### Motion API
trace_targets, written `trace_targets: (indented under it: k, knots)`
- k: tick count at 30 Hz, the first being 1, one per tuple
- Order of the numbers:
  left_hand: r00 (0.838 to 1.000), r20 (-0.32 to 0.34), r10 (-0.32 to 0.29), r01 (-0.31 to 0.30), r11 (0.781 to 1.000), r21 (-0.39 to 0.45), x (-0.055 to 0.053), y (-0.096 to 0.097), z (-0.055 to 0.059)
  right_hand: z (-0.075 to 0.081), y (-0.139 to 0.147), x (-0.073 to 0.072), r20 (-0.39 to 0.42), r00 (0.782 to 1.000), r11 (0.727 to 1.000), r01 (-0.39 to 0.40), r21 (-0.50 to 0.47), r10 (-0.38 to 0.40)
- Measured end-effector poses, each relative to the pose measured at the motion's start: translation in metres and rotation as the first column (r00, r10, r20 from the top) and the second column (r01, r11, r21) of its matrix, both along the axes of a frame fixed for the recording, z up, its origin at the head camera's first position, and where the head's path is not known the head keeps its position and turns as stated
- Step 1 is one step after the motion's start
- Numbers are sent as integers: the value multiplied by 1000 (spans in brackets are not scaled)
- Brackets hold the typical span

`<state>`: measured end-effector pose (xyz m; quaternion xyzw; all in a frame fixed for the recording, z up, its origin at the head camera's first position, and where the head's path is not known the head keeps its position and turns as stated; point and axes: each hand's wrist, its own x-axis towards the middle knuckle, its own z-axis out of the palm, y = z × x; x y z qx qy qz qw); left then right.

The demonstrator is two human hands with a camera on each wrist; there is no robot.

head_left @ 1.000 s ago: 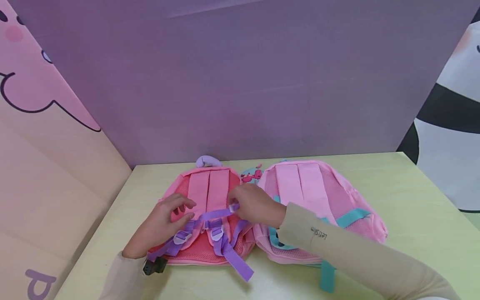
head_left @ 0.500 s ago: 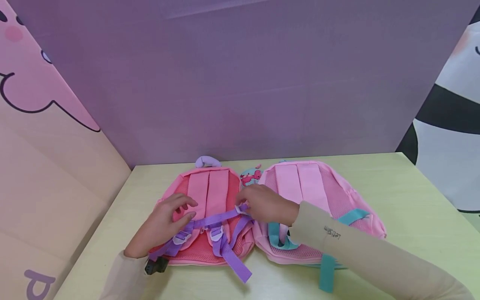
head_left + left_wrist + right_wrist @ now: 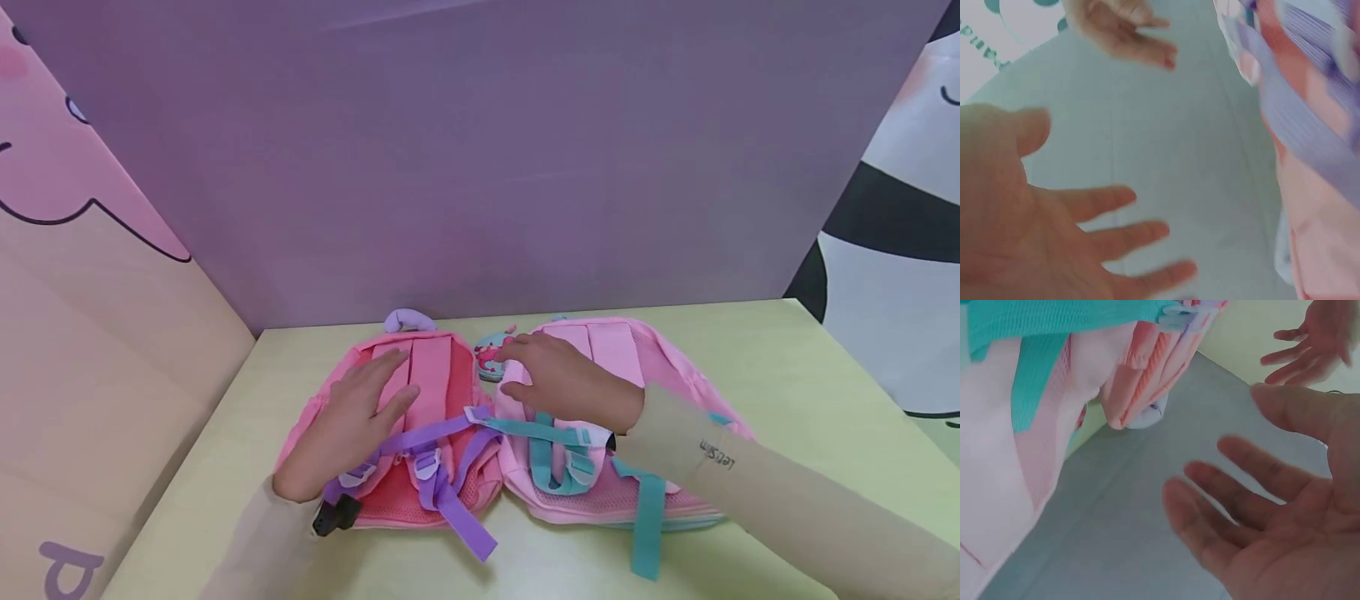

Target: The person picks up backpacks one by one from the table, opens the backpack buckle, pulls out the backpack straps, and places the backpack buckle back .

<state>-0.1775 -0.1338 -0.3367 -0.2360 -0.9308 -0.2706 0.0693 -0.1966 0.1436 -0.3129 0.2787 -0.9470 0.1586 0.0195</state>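
Two children's backpacks lie side by side, their strap sides up: a coral one (image 3: 431, 367) on the left and a light pink one (image 3: 618, 354) on the right. A purple strap (image 3: 435, 433) and a teal strap (image 3: 525, 427) meet at a white buckle (image 3: 476, 414), bridging both bags. My left hand (image 3: 356, 417) hovers over the coral bag, fingers spread in the left wrist view and holding nothing. Over the light pink bag is my right hand (image 3: 566, 379), also holding nothing, its fingers relaxed and apart from the straps in the right wrist view.
A loose purple strap end (image 3: 465, 525) and a teal strap end (image 3: 647, 533) hang onto the pale table (image 3: 780, 383). Between the bags' tops sits a small blue patterned piece (image 3: 489, 358). A purple wall (image 3: 525, 167) rises behind the table.
My right hand has let go of the purple strap's buckle and moved right and up. The teal strap now runs across to the buckle. My left hand has lifted slightly and straightened its fingers.
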Motion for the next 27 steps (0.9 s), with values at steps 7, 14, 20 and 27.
trace_targets:
  k: [7,14,20,27]
  knots:
    - [998,16,60,-56,975,-215,-1,39,17,15,4,18,-71,995,995,81,61,-76]
    - [996,-8,93,-91,944,-318,-4,62,23,22,14,37,-158,980,987,138,84,-124]
    - [994,31,100,-84,934,-348,-3,66,26,18,25,40,-165,976,986,156,67,-143]
    - [995,34,89,-71,931,-357,-2,70,28,12,28,41,-153,977,985,161,60,-150]
